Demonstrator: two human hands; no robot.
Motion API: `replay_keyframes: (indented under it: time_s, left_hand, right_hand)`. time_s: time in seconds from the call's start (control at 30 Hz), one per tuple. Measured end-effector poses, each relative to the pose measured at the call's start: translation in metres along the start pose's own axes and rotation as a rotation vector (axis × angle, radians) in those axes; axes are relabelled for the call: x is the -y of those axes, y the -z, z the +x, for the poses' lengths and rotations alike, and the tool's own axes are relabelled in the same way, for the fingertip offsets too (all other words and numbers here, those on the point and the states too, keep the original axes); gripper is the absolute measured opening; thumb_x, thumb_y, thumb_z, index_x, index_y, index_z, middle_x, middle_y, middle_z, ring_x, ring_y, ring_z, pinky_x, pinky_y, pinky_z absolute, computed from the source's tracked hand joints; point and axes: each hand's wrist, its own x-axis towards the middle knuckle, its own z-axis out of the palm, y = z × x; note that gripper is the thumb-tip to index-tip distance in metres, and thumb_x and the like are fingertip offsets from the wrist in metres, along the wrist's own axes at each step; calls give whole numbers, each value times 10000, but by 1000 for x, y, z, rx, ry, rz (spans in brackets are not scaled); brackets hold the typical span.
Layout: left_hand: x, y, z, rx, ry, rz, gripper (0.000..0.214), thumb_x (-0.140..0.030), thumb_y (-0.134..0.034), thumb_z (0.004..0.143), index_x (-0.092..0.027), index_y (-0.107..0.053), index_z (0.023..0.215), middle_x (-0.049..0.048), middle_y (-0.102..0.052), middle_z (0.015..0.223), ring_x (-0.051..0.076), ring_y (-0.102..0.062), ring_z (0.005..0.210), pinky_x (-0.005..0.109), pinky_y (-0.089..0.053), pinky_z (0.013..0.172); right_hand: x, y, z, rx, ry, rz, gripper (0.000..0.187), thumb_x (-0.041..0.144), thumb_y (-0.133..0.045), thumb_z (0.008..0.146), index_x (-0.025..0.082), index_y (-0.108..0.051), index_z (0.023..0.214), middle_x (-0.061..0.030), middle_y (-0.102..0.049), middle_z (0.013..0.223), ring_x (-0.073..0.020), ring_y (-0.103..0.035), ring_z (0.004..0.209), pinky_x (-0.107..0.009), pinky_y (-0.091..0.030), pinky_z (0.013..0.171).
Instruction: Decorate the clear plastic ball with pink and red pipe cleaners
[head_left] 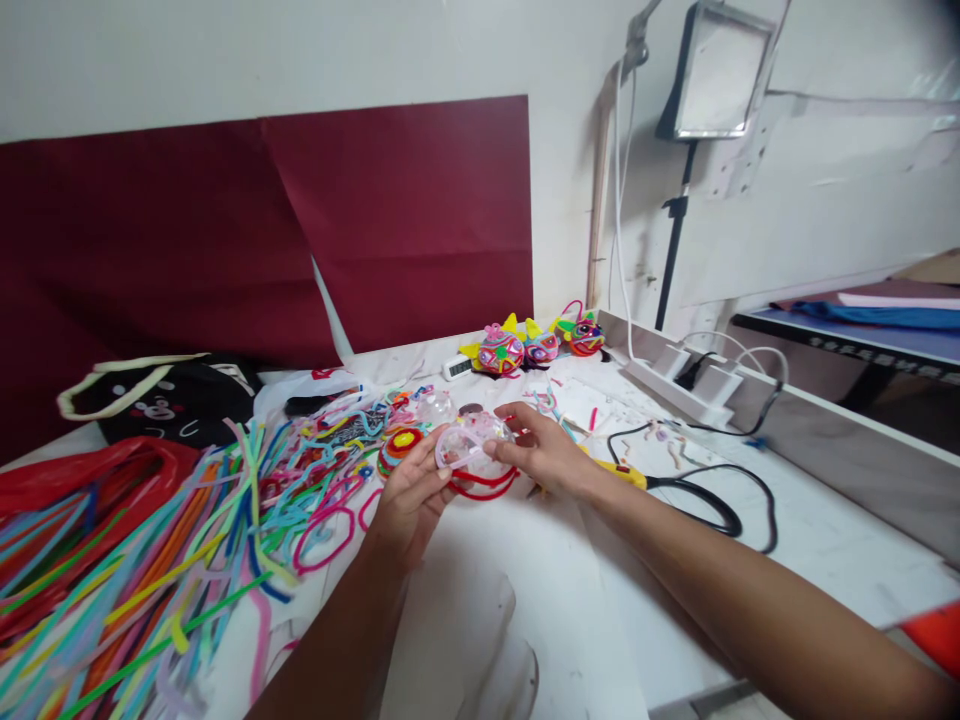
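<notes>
Between my two hands, over the middle of the white table, is a clear plastic ball with red pipe cleaner looped along its lower side. My left hand grips its left edge, thumb on the near side. From the right, my right hand holds it with thumb and fingers. A round coil of red, orange and yellow pipe cleaner lies just left of the ball. Behind it rests another clear plastic piece. Part of the held ball is covered by my fingers.
Loose coloured pipe cleaners spread over the left side, some in a red plastic bag. Several finished colourful balls stand at the back by a small white digital timer. A yellow-handled tool with black cord and a power strip lie right.
</notes>
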Motion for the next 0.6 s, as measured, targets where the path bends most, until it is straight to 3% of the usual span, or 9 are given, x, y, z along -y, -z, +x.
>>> replay_keyframes:
  time_s: [0.6]
  left_hand:
    - [2, 4, 2, 17, 5, -6, 700, -41, -646, 752, -175, -439, 1408, 122, -663, 1220, 232, -651, 1055, 317, -552, 868]
  right_hand:
    - [-1, 0, 0, 16, -1, 16, 527, 456, -678, 767, 241, -536, 1227, -89, -603, 1111, -219, -606, 917, -341, -462, 795]
